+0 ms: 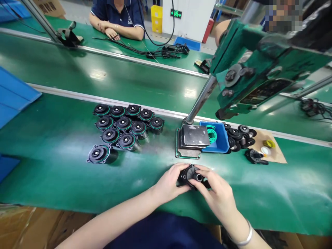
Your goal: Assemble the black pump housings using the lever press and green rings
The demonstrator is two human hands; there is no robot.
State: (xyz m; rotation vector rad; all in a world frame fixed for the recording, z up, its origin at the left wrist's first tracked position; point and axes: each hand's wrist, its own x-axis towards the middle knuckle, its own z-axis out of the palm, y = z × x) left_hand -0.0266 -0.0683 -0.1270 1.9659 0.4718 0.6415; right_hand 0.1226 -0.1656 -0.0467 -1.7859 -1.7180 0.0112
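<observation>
Both hands meet over the green bench near its front edge. My left hand (169,183) and my right hand (216,192) are both closed around one round black plastic part (190,175) with a short tube on top, the right fingers pinching at that tube. Behind it lies a flat dark press base (194,136). To the left stand several finished black round parts with green rings (124,126). A small blue bin (220,140) holds green rings (212,134).
A green press machine (256,69) on a metal post overhangs the right side. Loose black parts (240,136) and small yellow and white pieces lie on cardboard (276,152). Blue trays (12,97) sit at left. Another person leans on the far bench beside cables (166,51).
</observation>
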